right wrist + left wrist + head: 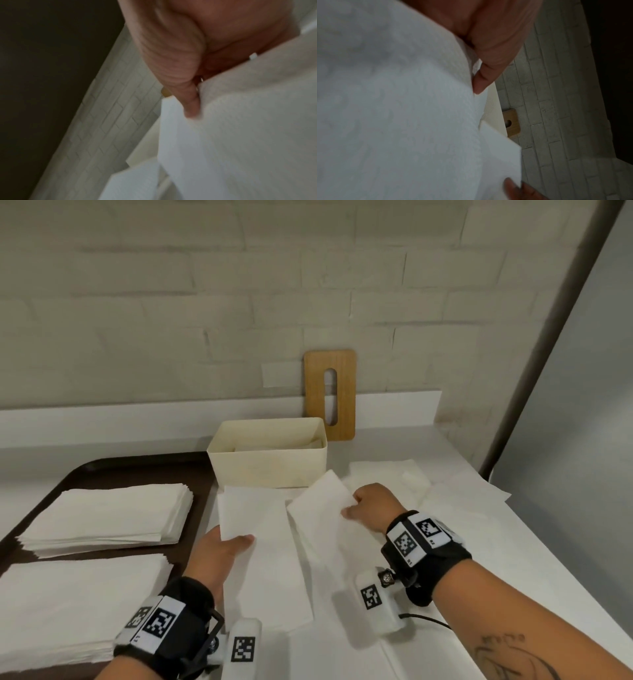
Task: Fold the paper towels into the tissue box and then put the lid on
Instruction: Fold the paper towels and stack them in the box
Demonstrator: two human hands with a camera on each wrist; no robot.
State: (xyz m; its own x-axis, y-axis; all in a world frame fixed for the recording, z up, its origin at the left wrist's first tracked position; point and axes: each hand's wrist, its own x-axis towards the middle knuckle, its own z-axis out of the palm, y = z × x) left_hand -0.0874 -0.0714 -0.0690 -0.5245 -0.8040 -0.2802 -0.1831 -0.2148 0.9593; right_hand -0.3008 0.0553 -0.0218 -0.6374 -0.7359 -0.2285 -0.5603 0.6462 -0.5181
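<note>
Right now my left hand [219, 553] and right hand [371, 503] each pinch a white paper towel sheet [251, 518] over the white worktop [513, 559]. Behind, the open cream tissue box [267, 463] sits near the back edge, its wooden slotted lid [344, 392] leaning on the pale brick wall [205, 302]; a dark tray [102, 470] carries stacked towels at the left edge.

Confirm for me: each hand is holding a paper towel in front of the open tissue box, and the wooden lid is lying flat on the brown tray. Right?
Not quite. The wooden lid is not on the brown tray; the head view shows it standing on end against the brick wall behind the tissue box. The rest holds: the left hand and right hand each hold a paper towel before the open box.
</note>
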